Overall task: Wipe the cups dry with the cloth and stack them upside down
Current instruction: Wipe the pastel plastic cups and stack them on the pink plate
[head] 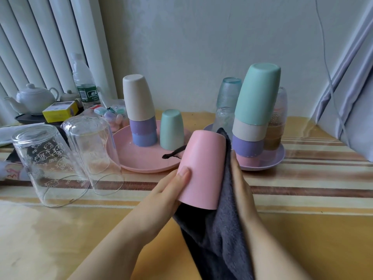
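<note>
My left hand [171,188] grips a pink cup [201,170], held bottom-up above the table. My right hand [240,182] presses a dark grey cloth [220,235] against the cup's right side; the cloth hangs down under both hands. On the pink plate [141,160] stand an upside-down stack of beige, purple and blue cups [139,110] and a single green cup [172,129]. The purple plate [270,160] carries a taller upside-down stack, green on top [256,96], then beige, purple, pink.
Two clear glasses [50,166] [94,152] stand upside down at the left. More glasses [228,102] sit behind the purple plate. At the far left are a white teapot [34,98], a water bottle [83,81], a yellow box [60,113] and small clutter.
</note>
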